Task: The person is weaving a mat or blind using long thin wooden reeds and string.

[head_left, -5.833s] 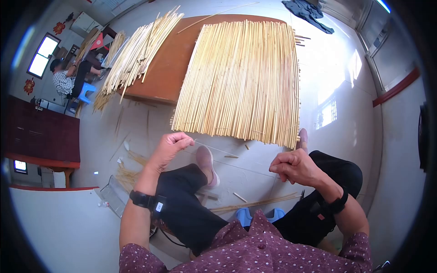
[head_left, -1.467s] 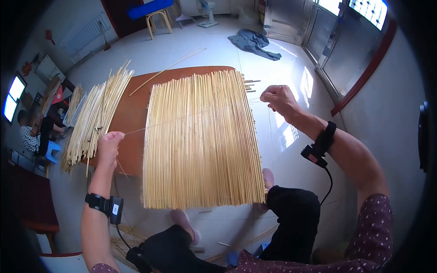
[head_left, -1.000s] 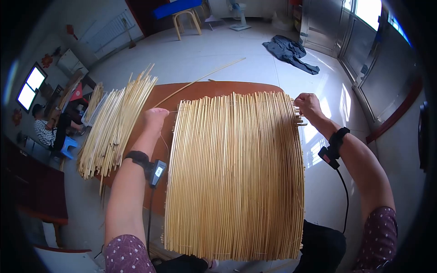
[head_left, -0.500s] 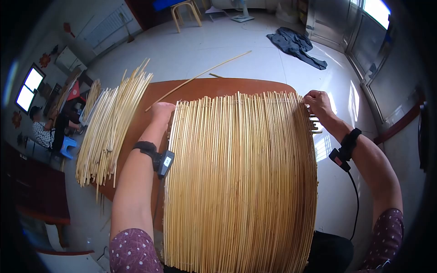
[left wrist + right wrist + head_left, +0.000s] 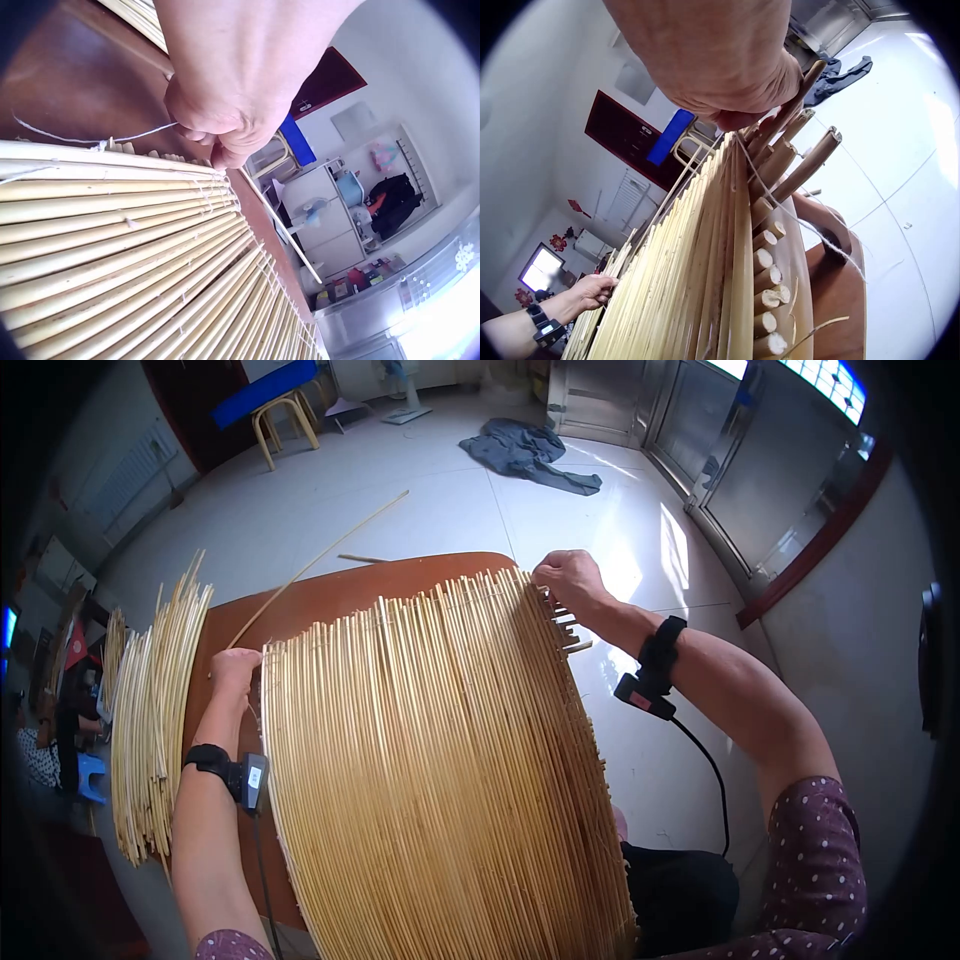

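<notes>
- Left hand (image 5: 234, 668) and right hand (image 5: 572, 578) are moved up to the mat's (image 5: 430, 760) far corners, table (image 5: 330, 588) underneath
- String's (image 5: 146, 136) pinched in both, right fingertips hidden tho
- Floor's (image 5: 650, 770) open rightward; wrist labels (image 5: 255, 777) can't be read

Person wearing a maroon shirt (image 5: 835, 890) scattered with small white dots; its left sleeve (image 5: 235, 947) and right sleeve (image 5: 820, 850) are short of the wrists. Beyond the shirt's sleeves, the forearms, left hand (image 5: 235, 665) and right hand (image 5: 572, 578) are bare. Each wrist has a black strap: left strap (image 5: 208, 758), right strap (image 5: 662, 645). Both carry dark boxes, the left box (image 5: 251, 780) with a white label, the right box (image 5: 644, 698) with a reddish one. Thin black cables trail from the boxes. Beside the shirt, black trousers (image 5: 685, 890).
</notes>
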Demonstrator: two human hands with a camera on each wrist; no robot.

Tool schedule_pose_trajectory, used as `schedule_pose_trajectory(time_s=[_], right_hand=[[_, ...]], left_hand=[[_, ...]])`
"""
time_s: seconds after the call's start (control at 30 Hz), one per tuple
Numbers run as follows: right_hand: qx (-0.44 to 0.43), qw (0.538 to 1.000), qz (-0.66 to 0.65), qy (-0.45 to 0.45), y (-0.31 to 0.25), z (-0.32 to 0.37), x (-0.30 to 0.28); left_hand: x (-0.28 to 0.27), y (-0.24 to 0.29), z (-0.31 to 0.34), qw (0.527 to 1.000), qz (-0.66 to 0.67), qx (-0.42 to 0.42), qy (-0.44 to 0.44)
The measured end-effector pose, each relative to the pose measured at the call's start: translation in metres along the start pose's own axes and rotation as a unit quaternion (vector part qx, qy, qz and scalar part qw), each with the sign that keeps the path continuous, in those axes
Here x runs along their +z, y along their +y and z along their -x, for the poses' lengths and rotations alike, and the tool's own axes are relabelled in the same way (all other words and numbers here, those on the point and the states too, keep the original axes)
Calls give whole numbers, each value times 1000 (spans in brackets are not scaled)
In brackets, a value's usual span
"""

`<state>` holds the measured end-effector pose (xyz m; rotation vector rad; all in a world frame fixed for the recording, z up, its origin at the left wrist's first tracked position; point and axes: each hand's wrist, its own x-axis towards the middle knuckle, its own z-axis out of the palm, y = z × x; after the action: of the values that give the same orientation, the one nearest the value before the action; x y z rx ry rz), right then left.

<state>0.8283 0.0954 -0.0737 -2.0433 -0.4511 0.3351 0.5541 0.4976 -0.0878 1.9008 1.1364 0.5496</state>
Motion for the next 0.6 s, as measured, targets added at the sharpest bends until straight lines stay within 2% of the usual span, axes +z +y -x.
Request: schedule_pose_trajectory(time_s=[0.07,0.37,0.6], right_hand=[[14,1000,-11,5,-2,2,0],[20,1000,7,-11,-4,3,-2],[40,999,-2,17,-8,6,-3]], left_hand=[[-4,6,6,998,-40,-46,1],[-5,-11,-8,999,-31,-26,-5],[-5,-14,-11,998,-51,-30,-4]])
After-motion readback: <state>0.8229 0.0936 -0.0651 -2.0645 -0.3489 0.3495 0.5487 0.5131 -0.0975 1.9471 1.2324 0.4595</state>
